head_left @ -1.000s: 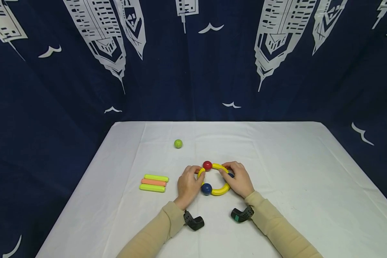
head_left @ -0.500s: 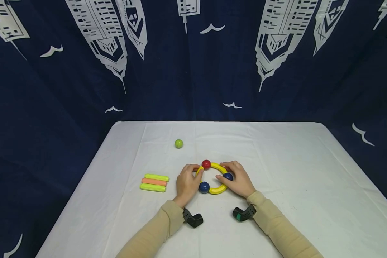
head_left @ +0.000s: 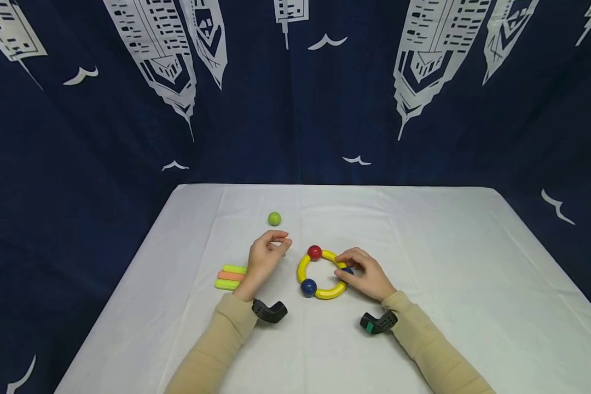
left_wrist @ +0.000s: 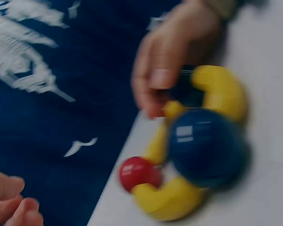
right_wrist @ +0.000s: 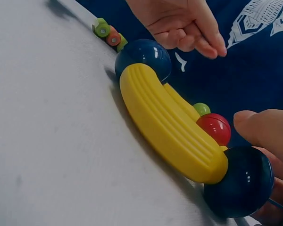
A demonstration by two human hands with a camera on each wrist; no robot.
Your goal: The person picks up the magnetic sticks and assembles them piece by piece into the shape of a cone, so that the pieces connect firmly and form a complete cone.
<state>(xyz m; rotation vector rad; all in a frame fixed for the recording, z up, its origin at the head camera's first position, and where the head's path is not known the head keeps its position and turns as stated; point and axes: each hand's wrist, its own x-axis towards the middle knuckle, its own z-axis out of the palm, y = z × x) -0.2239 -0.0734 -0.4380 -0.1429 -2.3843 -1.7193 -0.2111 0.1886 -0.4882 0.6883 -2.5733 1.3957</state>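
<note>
Head view, ring (head_left: 331, 292): one, about midway between the side edges of the white-clothed surface (head_left: 448, 235); three curved yellow rods (head_left: 302, 268), two blue balls (head_left: 308, 288), one red ball (head_left: 314, 252).
Right hand (head_left: 366, 276): fingers curled round the blue ball nearer the right edge.
Left hand (head_left: 264, 260): loosely bent, holding nothing, left of the ring.
Straight sticks (head_left: 230, 276): three, two green, one orange, toward the left edge.
Green ball (head_left: 274, 219): one, toward the far edge.
</note>
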